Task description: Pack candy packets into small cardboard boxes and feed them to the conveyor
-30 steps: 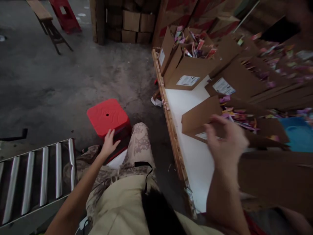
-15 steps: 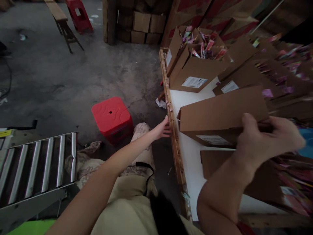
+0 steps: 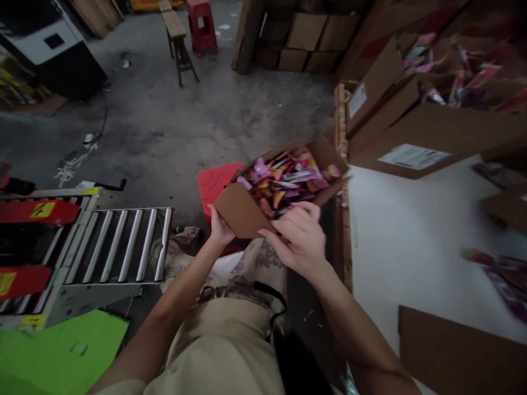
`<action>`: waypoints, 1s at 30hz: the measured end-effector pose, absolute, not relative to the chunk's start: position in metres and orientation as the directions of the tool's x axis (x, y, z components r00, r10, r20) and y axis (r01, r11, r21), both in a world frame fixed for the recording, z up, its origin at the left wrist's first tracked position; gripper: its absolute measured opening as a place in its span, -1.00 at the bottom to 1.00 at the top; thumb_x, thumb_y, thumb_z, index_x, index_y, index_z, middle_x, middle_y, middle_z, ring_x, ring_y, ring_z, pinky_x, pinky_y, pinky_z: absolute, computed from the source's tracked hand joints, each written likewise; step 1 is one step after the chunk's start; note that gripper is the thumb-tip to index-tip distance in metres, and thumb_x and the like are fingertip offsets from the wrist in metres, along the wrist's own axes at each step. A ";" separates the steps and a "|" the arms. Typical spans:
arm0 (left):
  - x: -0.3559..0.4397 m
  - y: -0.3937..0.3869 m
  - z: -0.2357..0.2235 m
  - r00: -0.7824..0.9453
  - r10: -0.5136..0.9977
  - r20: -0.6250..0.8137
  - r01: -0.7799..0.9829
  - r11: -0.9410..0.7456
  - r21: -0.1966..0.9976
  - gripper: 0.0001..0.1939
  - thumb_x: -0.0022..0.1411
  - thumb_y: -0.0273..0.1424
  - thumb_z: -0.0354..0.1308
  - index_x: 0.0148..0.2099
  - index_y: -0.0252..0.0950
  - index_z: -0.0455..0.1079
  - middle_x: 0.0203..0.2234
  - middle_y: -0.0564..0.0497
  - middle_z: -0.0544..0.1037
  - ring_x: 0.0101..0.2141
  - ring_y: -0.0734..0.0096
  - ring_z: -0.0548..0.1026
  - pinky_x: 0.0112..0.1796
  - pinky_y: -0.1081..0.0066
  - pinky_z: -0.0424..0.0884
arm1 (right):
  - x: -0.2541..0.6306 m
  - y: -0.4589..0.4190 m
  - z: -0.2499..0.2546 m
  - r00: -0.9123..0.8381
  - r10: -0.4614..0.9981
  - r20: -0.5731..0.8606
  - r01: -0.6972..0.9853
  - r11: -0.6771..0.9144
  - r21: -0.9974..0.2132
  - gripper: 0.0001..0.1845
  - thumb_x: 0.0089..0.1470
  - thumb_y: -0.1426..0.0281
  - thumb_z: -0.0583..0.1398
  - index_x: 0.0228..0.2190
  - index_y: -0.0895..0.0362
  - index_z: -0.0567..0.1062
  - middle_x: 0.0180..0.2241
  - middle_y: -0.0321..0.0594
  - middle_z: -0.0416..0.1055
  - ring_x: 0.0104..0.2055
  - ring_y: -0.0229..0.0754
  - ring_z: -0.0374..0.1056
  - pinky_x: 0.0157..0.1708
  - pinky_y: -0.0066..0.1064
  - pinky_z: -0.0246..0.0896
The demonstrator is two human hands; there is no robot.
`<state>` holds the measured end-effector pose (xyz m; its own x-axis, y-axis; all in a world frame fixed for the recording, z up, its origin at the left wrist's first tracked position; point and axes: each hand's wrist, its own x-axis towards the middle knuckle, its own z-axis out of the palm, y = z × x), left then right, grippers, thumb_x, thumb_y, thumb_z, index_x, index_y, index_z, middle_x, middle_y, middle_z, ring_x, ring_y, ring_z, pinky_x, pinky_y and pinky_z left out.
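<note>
An open cardboard box [image 3: 246,215] full of small colourful packets [image 3: 288,178] is held in front of me, tilted, over the red stool and my knees. My left hand [image 3: 222,226] supports its near left corner, thumb up along the side and the other fingers partly hidden beneath. My right hand [image 3: 300,235] grips the near edge, its fingers curled over the rim close to the packets and its thumb outside. One flap stands out toward me between the two hands.
Beneath the box is a red stool [image 3: 214,184]. A roller conveyor [image 3: 123,247] with red-and-yellow machine parts lies left, above a green panel [image 3: 61,351]. On the right, a wood-edged white table [image 3: 382,236] bears filled boxes [image 3: 415,137], loose packets and a cardboard piece [image 3: 457,351].
The box has left the white table and moved left, over the stool. My left hand, empty before, now holds it too. The view has turned left, showing more of the conveyor.
</note>
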<state>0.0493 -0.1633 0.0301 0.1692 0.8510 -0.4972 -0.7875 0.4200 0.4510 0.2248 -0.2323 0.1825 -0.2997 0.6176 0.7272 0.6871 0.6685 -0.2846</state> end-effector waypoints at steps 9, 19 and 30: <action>0.030 -0.140 -0.051 -0.132 0.683 -0.718 -0.683 0.462 0.565 -0.20 0.34 0.11 -0.56 -0.09 -0.18 0.43 -0.15 -0.05 0.57 -0.12 0.25 0.51 -0.17 0.28 0.47 | 0.175 -0.120 0.082 -0.694 0.530 0.487 0.524 0.836 -0.163 -0.68 0.29 0.38 0.08 -0.51 0.11 0.42 -0.47 -0.23 0.31 -0.29 -0.14 0.20 0.01 -0.24 0.17; -0.061 -0.101 0.004 -0.391 0.908 -0.152 0.010 0.169 0.986 -0.82 0.19 -0.25 0.22 -0.25 -0.26 0.44 -0.28 -0.03 0.52 -0.18 0.32 0.48 -0.03 0.33 0.38 | 0.187 -0.166 0.078 -0.408 0.801 0.438 0.772 0.559 -0.303 -0.50 0.26 0.33 0.05 0.19 0.19 0.21 0.31 0.12 0.03 0.39 0.10 -0.12 0.27 0.15 -0.05; -0.030 0.078 0.093 0.565 0.814 0.134 0.602 -0.518 0.608 -0.57 0.32 -0.09 -0.02 -0.21 -0.27 0.56 -0.29 -0.07 0.62 -0.17 0.24 0.52 -0.04 0.30 0.33 | 0.103 -0.073 0.033 -0.214 0.977 -0.004 0.935 0.204 -0.289 -0.47 0.32 0.24 0.01 0.22 0.19 0.30 0.36 0.07 -0.06 0.40 0.15 -0.19 0.31 0.19 -0.41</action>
